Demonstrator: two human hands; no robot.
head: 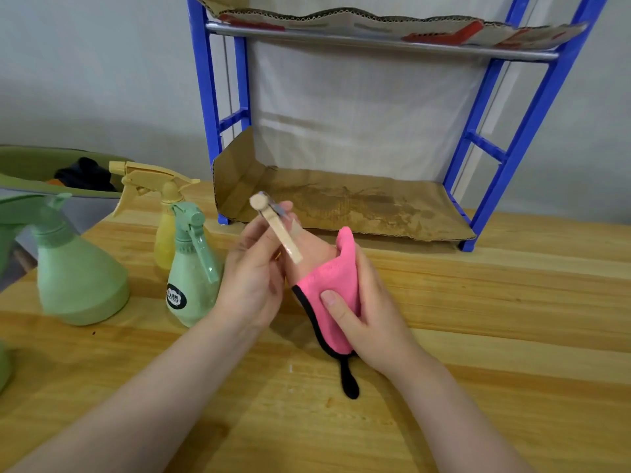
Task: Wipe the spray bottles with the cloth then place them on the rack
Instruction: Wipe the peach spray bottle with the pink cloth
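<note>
My left hand (254,271) grips the head of a beige spray bottle (280,230), its nozzle pointing up toward me. My right hand (362,312) presses a pink cloth (336,285) with black trim around the bottle's body, which is mostly hidden. A black loop of the cloth hangs down to the table. To the left stand a small green bottle (191,285), a yellow bottle (164,227) behind it, and a wide green bottle (78,278). The blue rack (211,107) stands behind, its lower shelf lined with cardboard (341,203).
The wooden table (478,336) spreads under my hands. A green tub (30,165) holding dark items sits at the far left. The rack's upper shelf carries torn cardboard (375,22). Another green object (5,370) shows at the left edge.
</note>
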